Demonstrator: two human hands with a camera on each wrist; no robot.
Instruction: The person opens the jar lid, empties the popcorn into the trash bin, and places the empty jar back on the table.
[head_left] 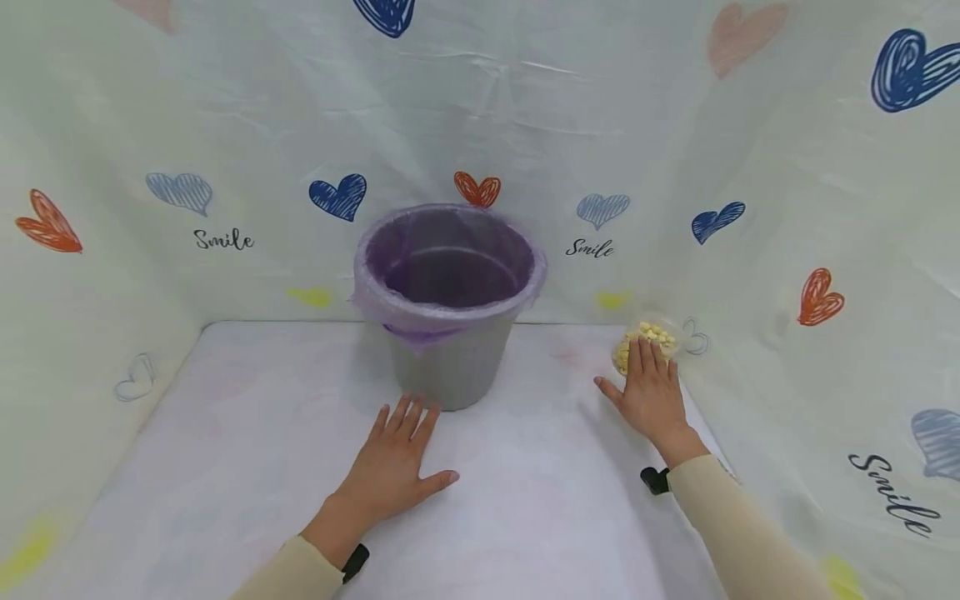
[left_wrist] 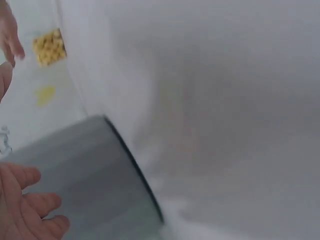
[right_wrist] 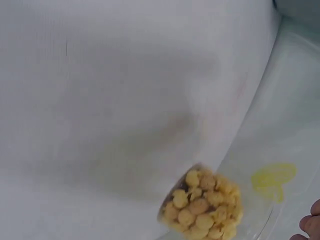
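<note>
My left hand (head_left: 390, 471) is spread palm down, its fingertips right at the foot of a grey bin (head_left: 450, 371) lined with a purple bag (head_left: 442, 312). In the left wrist view several fingers (left_wrist: 42, 204) overlap the grey bin wall (left_wrist: 100, 170). At the back right, my right hand (head_left: 652, 400) has its fingers extended over a clear container of yellow popcorn-like pieces (head_left: 656, 333), partly covering it. The right wrist view shows these rounded pieces (right_wrist: 205, 207) filling the clear container, with fingertips (right_wrist: 312, 225) beside them at the lower right edge.
A white-covered table (head_left: 525, 508) lies under both hands. Behind and at the sides hang pale sheets (head_left: 262, 108) printed with hearts and the word Smile. The bin stands near the back edge, close to the sheet, and the container is by the right corner.
</note>
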